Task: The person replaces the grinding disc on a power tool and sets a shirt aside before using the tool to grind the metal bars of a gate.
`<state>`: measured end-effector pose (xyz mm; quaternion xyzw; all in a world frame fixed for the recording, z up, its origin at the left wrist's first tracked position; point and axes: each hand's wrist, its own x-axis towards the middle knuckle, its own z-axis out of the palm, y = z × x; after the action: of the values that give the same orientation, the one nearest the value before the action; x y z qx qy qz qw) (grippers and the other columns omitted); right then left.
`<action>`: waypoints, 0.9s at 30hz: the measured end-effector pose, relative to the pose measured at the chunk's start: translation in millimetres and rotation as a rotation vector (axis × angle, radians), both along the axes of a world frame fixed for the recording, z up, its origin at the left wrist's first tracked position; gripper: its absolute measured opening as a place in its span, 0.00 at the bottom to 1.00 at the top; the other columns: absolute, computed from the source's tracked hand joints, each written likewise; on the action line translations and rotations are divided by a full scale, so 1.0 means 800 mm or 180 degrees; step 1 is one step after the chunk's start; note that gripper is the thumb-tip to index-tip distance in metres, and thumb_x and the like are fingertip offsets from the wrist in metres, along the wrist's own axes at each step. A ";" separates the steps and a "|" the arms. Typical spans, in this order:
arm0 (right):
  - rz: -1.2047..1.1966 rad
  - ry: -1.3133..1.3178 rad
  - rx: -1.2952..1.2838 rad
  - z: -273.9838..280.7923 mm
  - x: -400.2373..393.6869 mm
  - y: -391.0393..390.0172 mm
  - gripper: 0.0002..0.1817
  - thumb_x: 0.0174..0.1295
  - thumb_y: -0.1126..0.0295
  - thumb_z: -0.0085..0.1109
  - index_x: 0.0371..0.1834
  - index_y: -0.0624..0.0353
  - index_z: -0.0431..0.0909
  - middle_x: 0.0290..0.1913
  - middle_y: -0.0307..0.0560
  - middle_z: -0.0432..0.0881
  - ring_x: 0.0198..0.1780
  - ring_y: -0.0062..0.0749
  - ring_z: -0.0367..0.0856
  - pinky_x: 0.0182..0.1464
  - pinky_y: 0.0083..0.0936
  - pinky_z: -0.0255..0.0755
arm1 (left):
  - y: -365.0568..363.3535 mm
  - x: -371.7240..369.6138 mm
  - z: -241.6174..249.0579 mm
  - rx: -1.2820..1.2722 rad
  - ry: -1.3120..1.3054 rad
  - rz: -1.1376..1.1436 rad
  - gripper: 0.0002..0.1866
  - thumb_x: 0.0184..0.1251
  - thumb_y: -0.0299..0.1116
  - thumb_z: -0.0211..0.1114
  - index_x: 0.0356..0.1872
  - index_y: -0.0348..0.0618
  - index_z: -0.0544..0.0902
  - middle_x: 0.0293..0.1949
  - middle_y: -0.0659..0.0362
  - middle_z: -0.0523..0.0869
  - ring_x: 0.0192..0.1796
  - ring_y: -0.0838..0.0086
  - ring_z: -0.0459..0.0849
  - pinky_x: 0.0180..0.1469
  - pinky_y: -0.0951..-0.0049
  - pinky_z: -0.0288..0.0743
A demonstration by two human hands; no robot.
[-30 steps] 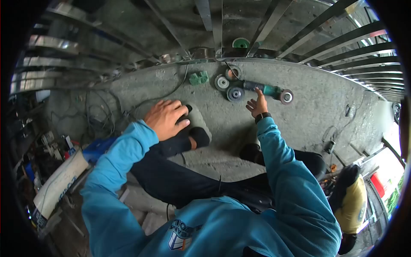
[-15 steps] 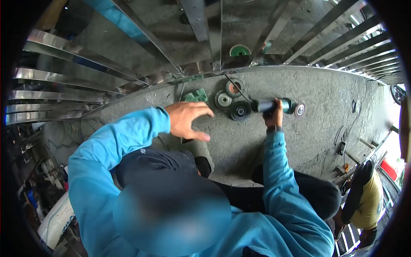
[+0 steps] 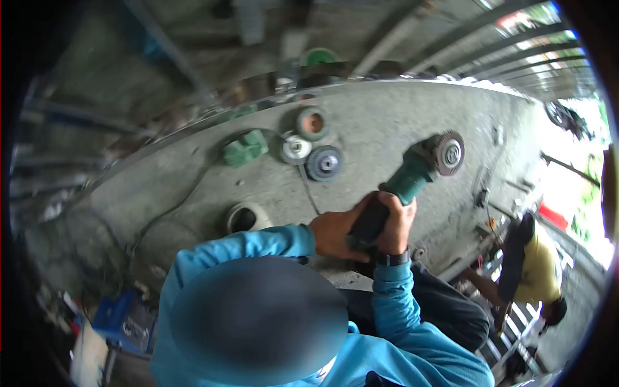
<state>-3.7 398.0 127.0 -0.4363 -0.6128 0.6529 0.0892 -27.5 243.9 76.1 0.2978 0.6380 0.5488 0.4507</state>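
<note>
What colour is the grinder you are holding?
The grinder has a green body with a dark rear handle, seen best in the head view.

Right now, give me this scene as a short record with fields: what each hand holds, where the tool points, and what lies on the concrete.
left hand: gripping the rear of the tool body
right hand: wrapped around the same body, a dark wristband below it
tool: green and black angle grinder, lifted, its round abrasive wheel pointing up and away
on concrete floor: three loose round discs, a green cloth-like item
nearby: another person in a yellow shirt, far right
</note>
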 end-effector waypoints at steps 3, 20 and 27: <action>0.0262 0.0425 -0.0249 0.045 -0.011 -0.002 0.21 0.56 0.65 0.62 0.49 0.69 0.77 0.39 0.49 0.83 0.42 0.34 0.84 0.43 0.28 0.79 | 0.001 -0.010 -0.016 0.1112 0.1158 0.0594 0.58 0.54 0.50 0.79 0.80 0.38 0.53 0.34 0.45 0.87 0.33 0.51 0.88 0.35 0.54 0.81; 0.0168 0.2333 -0.1858 0.051 -0.012 0.038 0.37 0.65 0.49 0.62 0.70 0.60 0.65 0.56 0.56 0.79 0.57 0.51 0.79 0.62 0.49 0.74 | 0.005 -0.050 -0.001 0.2162 0.2058 0.1338 0.40 0.64 0.59 0.69 0.70 0.42 0.77 0.27 0.57 0.86 0.25 0.67 0.86 0.29 0.65 0.77; 0.0745 0.3258 -0.2707 0.043 -0.004 0.059 0.57 0.61 0.55 0.72 0.83 0.60 0.41 0.64 0.54 0.74 0.65 0.49 0.76 0.73 0.53 0.61 | 0.006 -0.027 -0.005 0.2280 0.0627 0.1204 0.36 0.71 0.58 0.61 0.72 0.44 0.74 0.34 0.55 0.88 0.30 0.58 0.88 0.34 0.61 0.81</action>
<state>-7.1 444.9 161.4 0.0002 -0.2262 0.9670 0.1174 -48.9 248.8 71.9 0.3643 0.4903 0.7780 0.1467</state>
